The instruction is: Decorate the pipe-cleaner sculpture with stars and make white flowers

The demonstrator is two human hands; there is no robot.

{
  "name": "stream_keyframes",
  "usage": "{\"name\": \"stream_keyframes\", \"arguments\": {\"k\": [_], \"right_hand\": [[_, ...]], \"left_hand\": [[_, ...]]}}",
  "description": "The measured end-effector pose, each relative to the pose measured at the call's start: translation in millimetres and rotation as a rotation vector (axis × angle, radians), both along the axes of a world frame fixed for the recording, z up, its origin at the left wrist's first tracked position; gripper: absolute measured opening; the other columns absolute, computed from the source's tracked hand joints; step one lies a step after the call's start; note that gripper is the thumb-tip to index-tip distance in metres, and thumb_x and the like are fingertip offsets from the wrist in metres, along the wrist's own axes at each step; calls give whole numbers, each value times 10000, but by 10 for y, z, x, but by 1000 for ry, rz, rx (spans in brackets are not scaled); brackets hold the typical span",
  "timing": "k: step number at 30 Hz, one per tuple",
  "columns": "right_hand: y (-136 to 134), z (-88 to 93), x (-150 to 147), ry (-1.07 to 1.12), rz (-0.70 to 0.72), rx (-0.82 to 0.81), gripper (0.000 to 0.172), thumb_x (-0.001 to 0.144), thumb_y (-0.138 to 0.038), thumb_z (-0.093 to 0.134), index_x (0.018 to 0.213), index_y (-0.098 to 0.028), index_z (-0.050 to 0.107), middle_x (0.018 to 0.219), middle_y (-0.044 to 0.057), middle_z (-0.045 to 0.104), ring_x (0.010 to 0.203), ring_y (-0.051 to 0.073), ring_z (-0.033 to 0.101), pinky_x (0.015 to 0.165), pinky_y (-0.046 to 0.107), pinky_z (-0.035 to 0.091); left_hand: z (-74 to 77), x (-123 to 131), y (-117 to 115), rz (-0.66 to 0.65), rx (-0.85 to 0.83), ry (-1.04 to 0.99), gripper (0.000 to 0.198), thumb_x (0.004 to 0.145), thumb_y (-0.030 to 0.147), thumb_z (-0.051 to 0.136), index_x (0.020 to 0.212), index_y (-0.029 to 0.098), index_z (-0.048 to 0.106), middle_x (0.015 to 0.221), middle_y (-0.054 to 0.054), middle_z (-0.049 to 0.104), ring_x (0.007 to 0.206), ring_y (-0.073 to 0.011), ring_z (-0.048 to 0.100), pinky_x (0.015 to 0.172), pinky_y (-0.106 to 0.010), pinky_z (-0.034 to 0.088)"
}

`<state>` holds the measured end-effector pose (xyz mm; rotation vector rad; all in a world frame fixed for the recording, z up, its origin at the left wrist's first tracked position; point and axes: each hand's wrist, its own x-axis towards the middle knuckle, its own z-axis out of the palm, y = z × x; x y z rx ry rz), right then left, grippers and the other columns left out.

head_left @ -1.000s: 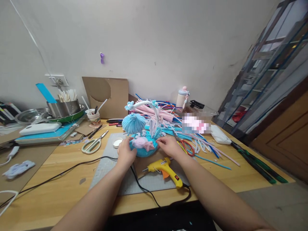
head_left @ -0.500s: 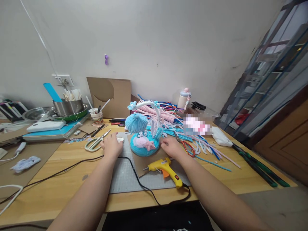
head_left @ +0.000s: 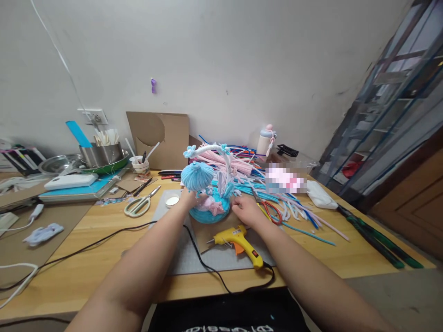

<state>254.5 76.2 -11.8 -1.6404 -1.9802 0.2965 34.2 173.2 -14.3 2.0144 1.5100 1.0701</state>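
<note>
At the far left of the wooden tabletop (head_left: 86, 272), a pale fuzzy bundle (head_left: 43, 234) lies on brown cardboard. Behind it, a white case (head_left: 71, 181) rests on a blue-topped board, and a steel container (head_left: 100, 157) full of pale sticks stands near the wall. Scissors with cream handles (head_left: 134, 208) lie with the blades slightly apart, in front of a paper cup (head_left: 140, 166) holding pens. A cut cardboard sheet (head_left: 173, 147) leans on the wall.

Next comes a small round white dish (head_left: 172, 200), then the left hand (head_left: 188, 199), partly hidden behind the blue fuzzy craft (head_left: 207, 216); whether it grips anything, I cannot tell. The craft sits upright at the middle, with a domed shade hanging from its white arch and a pink starfish on its round base. Nearer the person, a yellow glue gun (head_left: 238, 237) lies on its side.

The right hand (head_left: 245, 209) is loosely curled just beside the base's right edge; contact is unclear. Behind it spread pipe cleaners (head_left: 238, 165); further right are red-and-yellow-handled scissors (head_left: 274, 213), a white packet (head_left: 321, 195) and a green-handled tool (head_left: 377, 240).
</note>
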Motion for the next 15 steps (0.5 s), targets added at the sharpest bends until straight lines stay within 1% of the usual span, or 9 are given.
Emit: {"name": "stream_keyframes", "arguments": {"k": [2, 5, 7, 10, 13, 15], "right_hand": [[-1, 0, 3, 10, -5, 4, 201, 747, -183, 477, 704, -178, 673, 729, 51, 676, 733, 182, 579, 652, 246, 361], [0, 6, 4, 33, -6, 8, 181, 738, -187, 493, 670, -179, 661, 704, 45, 667, 722, 181, 573, 650, 248, 354], [-3, 13, 5, 57, -4, 10, 173, 734, -191, 501, 657, -181, 655, 691, 39, 661, 715, 179, 572, 650, 249, 352], [-14, 32, 11, 114, -20, 11, 166, 726, -187, 499, 658, -187, 650, 684, 31, 653, 699, 175, 562, 639, 251, 346], [-32, 63, 29, 203, -66, 15, 144, 716, -195, 497, 653, -189, 627, 663, 25, 627, 667, 174, 535, 610, 258, 329], [-51, 91, 45, 286, -96, 21, 124, 713, -213, 498, 634, -191, 592, 626, 21, 589, 642, 176, 509, 590, 267, 314]], "left_hand": [[4, 1, -46, -2, -6, 122, 302, 882, 332, 551, 1136, 169, 569, 1169, -86, 581, 1005, -217, 585, 848, -417, 500], [94, -52, -157, 46, -1, 290, 282, 773, 352, 665, 999, 183, 646, 1079, -82, 642, 1048, -273, 580, 880, -389, 459], [200, -159, -252, 105, -2, 369, 237, 705, 351, 699, 886, 199, 682, 995, -96, 678, 1033, -303, 592, 861, -371, 450], [364, -445, -449, 187, -21, 470, 229, 641, 405, 696, 719, 190, 699, 874, -130, 696, 921, -333, 626, 788, -386, 464], [474, -780, -747, 222, -6, 541, 273, 612, 412, 687, 750, 180, 720, 930, -147, 689, 944, -354, 609, 823, -415, 450], [525, -929, -1000, 171, 10, 560, 309, 618, 423, 683, 813, 187, 726, 960, -127, 685, 941, -338, 612, 847, -422, 450]]}}
